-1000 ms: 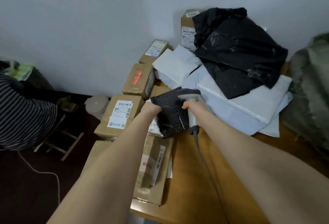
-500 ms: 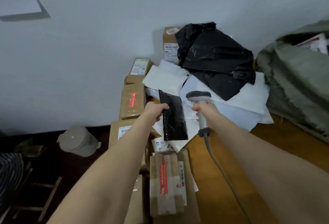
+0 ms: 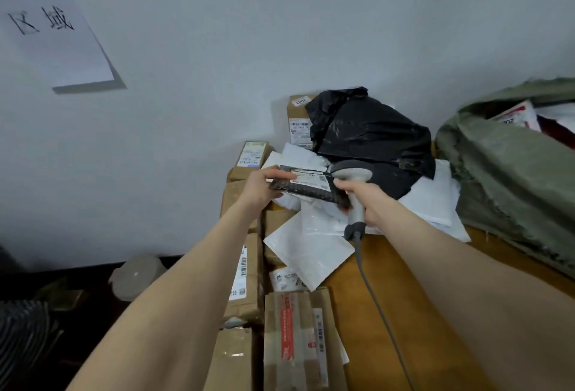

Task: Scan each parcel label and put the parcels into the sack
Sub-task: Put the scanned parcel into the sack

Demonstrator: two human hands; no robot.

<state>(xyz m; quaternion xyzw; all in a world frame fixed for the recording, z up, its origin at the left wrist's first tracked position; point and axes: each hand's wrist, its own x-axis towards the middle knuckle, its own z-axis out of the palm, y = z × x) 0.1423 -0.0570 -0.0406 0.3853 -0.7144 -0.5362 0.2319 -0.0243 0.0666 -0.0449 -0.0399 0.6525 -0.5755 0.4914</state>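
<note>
While the fingers [image 3: 277, 173] of the left hand [image 3: 260, 187] pinch the black parcel [image 3: 311, 194] by its end above the table [image 3: 404, 281] pile, the right hand [image 3: 364, 201] is curled round the scanner [image 3: 351, 172], nose nearly on the label [image 3: 311, 178]. That close and skewed, it might misread. The sack [image 3: 510, 179] sits off right.

The left hand [image 3: 264, 185] holds a small black bubble-wrap parcel [image 3: 311, 193] by its left end, with its white label [image 3: 311, 177] facing up, above white plastic mailers [image 3: 308, 250] on the brown wooden table [image 3: 404, 281]. The right hand [image 3: 362, 202] grips the handle of a grey corded barcode scanner [image 3: 351, 171], whose head is just beside the label. An olive-green woven sack [image 3: 504, 179] lies at the right, with parcels showing in its mouth.
</note>
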